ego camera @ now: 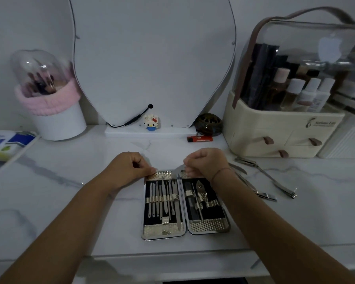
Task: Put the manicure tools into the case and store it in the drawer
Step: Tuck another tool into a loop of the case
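An open manicure case [209,225] with a shiny embossed rim and black lining lies flat on the marble top, several steel tools strapped in both halves. My left hand [129,166] presses its fingers on the far edge of the left half. My right hand [208,163] is closed on a thin steel tool [177,171] at the far edge of the case, near the hinge. Loose nail clippers [264,194] and nippers [283,186] lie on the table to the right of the case, with a small curved tool [239,168] beside my right wrist.
A cream cosmetics organiser [275,130] with small drawers and a clear lid stands at the back right. A red lighter [200,138], a dark round bowl [208,124], a mirror [152,58], a brush holder [55,111] and a small toy figure [151,121] line the back.
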A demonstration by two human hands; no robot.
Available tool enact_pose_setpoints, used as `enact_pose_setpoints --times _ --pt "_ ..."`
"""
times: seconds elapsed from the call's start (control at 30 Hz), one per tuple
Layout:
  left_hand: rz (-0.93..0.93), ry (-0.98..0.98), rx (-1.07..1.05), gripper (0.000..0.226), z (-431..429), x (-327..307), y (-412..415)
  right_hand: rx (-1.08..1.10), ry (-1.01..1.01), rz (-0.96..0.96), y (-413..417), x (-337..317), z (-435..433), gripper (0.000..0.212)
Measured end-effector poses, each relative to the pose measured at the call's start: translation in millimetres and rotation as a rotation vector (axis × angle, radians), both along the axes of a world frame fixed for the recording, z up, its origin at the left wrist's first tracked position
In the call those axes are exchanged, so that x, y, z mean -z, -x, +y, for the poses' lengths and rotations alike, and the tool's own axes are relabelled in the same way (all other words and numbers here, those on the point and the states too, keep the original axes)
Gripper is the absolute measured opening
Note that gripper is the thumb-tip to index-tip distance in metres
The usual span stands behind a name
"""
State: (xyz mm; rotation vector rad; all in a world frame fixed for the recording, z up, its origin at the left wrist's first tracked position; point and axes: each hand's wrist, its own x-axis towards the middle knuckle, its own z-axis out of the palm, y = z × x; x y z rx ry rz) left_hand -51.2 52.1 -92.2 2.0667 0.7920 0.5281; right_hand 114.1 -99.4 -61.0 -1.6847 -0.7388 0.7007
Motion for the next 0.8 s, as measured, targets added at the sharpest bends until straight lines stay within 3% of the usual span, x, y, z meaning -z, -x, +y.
enact_pose_setpoints --times 0.23,0.4,0.5,0.8 --pt "0.003 -0.021 0.010 0.022 1.7 -0.6 0.1 0.015 0.059 0.025 8.4 6.6 11.5 0.009" --pt "0.014 -0.012 0.017 0.021 2.1 0.5 0.2 -0.024 0.244 -0.268 10.4 2.1 13.3 0.022" --pt "0.016 -0.011 0.010 0.022 3.4 1.4 0.9 -0.070 0.280 -0.343 8.0 0.2 15.2 0.022" --pt "0.006 -0.011 0.014 0.022 3.2 1.2 0.2 -0.190 0.345 -0.217 4.5 -4.7 18.6 0.021"
